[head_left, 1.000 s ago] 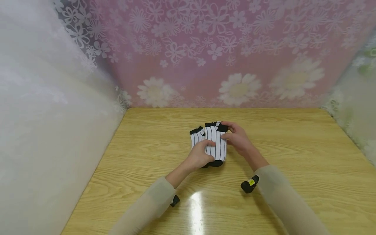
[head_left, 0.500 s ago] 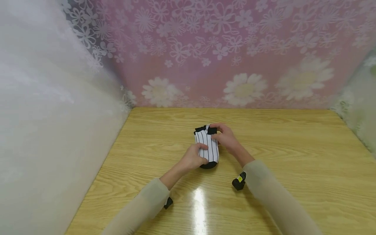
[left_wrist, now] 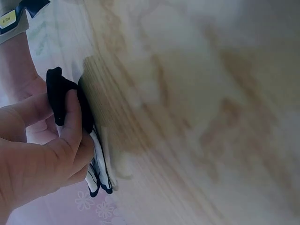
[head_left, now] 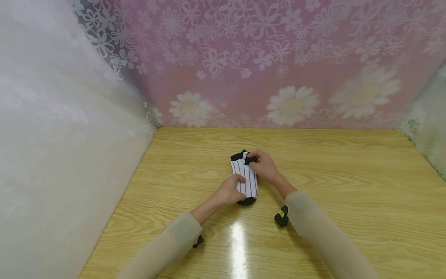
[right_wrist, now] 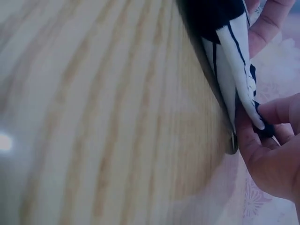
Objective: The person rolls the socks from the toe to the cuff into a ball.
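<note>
A pair of white ankle socks (head_left: pixel 245 180) with thin black stripes and black cuffs, heels and toes lies stacked, one over the other, just above or on the wooden table. My left hand (head_left: pixel 229 190) grips their left side near the toes. In the left wrist view, its thumb and fingers pinch the black toe part (left_wrist: pixel 57 96). At the upper right, my right hand (head_left: pixel 265 167) pinches the black heel area. The right wrist view shows the striped fabric (right_wrist: pixel 234 51) with two layers and the right fingers closed at the cuff end. The lower sock is mostly hidden.
The wood-grain table (head_left: pixel 348 186) reaches back to a pink flowered backdrop (head_left: pixel 223 97). A white covered wall (head_left: pixel 69 147) stands on the left, and a pale flowered one on the right. A black wrist camera (head_left: pixel 281 217) hangs under the right sleeve.
The two socks lay partly side by side; now they overlap almost fully. My hands have shifted left, the right more, and the socks have come a little nearer to me.
</note>
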### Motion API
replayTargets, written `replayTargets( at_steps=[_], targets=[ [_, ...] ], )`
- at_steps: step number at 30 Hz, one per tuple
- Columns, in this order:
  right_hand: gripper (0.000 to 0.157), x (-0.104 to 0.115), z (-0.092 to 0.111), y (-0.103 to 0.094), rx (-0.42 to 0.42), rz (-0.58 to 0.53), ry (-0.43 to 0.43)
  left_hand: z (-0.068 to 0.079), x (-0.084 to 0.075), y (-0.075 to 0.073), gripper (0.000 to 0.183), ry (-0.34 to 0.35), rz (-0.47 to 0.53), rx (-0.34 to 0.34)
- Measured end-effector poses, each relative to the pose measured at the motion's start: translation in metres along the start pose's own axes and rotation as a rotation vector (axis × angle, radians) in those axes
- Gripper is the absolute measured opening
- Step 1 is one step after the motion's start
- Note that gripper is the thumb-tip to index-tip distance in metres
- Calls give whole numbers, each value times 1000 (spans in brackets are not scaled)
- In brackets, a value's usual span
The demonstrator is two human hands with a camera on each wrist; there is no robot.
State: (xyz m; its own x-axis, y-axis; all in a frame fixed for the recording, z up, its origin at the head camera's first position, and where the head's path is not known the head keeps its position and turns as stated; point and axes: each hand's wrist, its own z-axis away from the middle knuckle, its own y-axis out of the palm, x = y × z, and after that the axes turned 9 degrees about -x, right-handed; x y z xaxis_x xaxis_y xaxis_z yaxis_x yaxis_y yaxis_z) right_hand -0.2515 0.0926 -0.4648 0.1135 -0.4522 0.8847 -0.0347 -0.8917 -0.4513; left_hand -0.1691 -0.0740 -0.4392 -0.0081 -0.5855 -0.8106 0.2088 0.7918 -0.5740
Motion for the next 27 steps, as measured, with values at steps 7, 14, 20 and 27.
replayTargets(
  at_steps=[7, 14, 20, 27],
  targets=[
    [29, 1, 1, -2, -51, -5, -3, -2, 2, -2, 44, -54, 3, 23],
    [31, 2, 3, -3, -32, -32, 21, 2, 1, -7, 40, 29, -96, 12],
    [31, 9, 5, -3, -21, -43, 9, 5, 3, -11, 38, 93, -189, -20],
    [30, 7, 5, 1, 35, 54, 34, 4, 9, -11, 36, 117, -248, 37]
  ],
)
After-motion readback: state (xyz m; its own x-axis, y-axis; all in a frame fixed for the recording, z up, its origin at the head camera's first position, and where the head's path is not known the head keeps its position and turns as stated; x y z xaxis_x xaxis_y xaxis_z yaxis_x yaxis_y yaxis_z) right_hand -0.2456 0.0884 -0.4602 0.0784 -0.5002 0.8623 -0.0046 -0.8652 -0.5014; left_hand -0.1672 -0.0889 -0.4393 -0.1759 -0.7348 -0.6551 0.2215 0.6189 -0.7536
